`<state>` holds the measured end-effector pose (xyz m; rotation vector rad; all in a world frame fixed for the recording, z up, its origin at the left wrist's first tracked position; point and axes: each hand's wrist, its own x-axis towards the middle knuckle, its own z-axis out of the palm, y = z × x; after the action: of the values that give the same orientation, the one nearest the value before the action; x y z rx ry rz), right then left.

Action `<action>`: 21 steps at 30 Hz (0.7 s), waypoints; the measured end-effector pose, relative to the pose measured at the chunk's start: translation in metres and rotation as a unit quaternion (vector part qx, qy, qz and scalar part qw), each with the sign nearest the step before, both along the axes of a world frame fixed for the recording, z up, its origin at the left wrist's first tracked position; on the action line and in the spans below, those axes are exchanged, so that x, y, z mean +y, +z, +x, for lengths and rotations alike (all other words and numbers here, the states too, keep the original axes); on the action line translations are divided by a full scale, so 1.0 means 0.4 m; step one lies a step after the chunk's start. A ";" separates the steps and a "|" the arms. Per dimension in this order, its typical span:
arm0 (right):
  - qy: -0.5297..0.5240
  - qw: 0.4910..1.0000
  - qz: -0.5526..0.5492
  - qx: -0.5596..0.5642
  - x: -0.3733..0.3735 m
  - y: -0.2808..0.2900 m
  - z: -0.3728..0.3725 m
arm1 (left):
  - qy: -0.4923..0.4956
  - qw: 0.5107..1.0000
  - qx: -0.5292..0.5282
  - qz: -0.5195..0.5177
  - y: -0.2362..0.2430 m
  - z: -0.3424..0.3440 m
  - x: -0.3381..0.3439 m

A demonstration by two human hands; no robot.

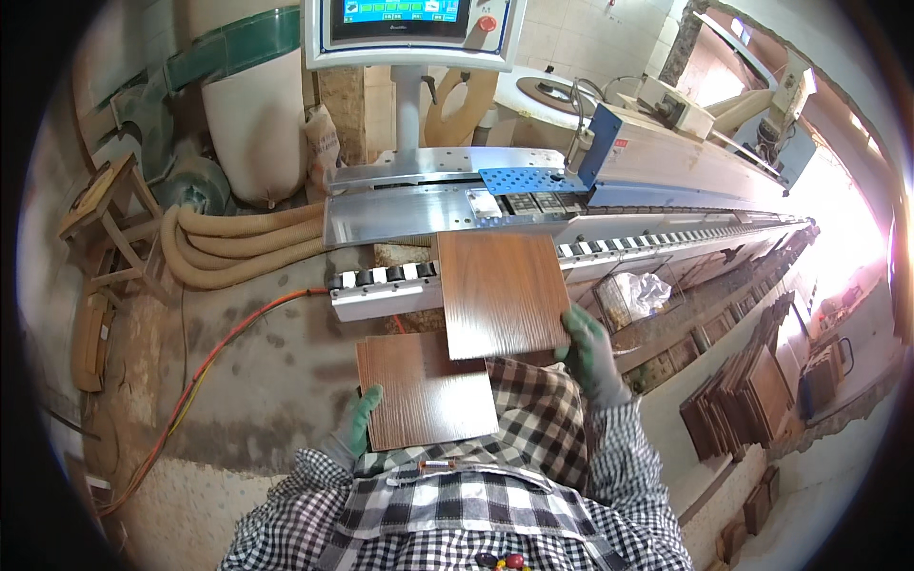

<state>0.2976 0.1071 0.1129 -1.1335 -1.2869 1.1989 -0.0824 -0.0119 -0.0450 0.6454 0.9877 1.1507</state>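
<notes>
My right hand (586,347), in a green and grey glove, grips the right edge of a square wood-grain brown board (505,290), whose far part lies over the roller rail (386,290) at the machine's front. My left hand (360,419), gloved alike, holds a second brown board (424,400) low against my checked clothing, with at least one more board edge showing beneath it. The steel infeed plate (390,214) and a perforated blue plate (533,179) sit just beyond the upper board.
A control panel (408,52) stands above the long machine (685,162), which runs off rightward. Ribbed hoses (238,247), a white sack (249,128) and a wooden stool (109,219) are at left, with an orange hose (238,328) on the floor. Stacked boards (724,400) lie at right.
</notes>
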 end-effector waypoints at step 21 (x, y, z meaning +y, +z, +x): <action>0.017 0.819 0.298 -0.490 0.323 0.060 -0.334 | -0.072 0.997 -0.007 -0.018 0.022 0.009 0.042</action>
<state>0.1639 0.2363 0.1368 -1.2550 -2.2436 0.0710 -0.0787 0.0050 -0.0362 0.6679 0.9324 1.0086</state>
